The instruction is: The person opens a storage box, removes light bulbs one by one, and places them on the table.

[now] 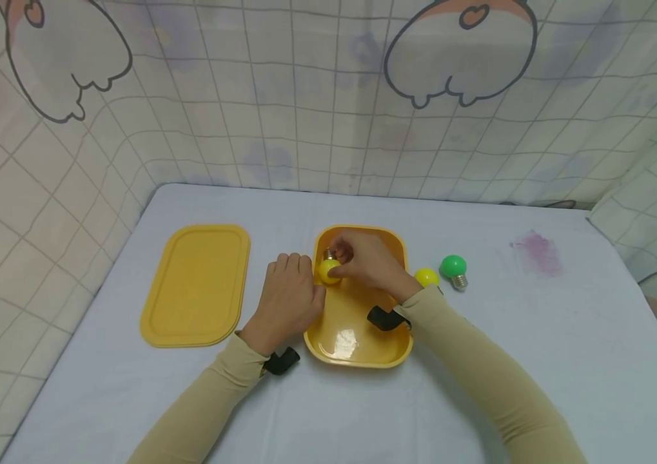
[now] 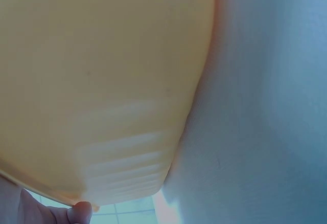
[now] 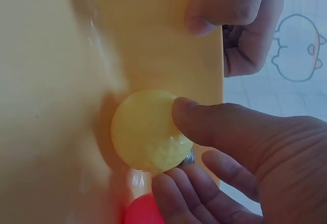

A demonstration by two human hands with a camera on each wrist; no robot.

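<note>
A yellow light bulb [image 1: 328, 272] with a metal screw base sits at the left inside of a yellow plastic box [image 1: 336, 312]. My right hand [image 1: 367, 261] reaches into the box and pinches this bulb [image 3: 148, 132] between thumb and fingers. Along the box's left side, my left hand [image 1: 290, 296] grips the rim. In the right wrist view its thumb lies inside the wall and its fingers curl outside. Just below the held bulb, a red round bulb [image 3: 145, 211] shows partly; in the head view it is hidden behind my right hand.
A yellow lid [image 1: 197, 287] lies flat to the left of the box. Right of the box are another yellow bulb [image 1: 426, 277], partly covered by my sleeve, and a green bulb [image 1: 453, 267]. A pink stain [image 1: 537, 253] marks the white tablecloth. Patterned curtains [image 1: 316, 129] surround the table.
</note>
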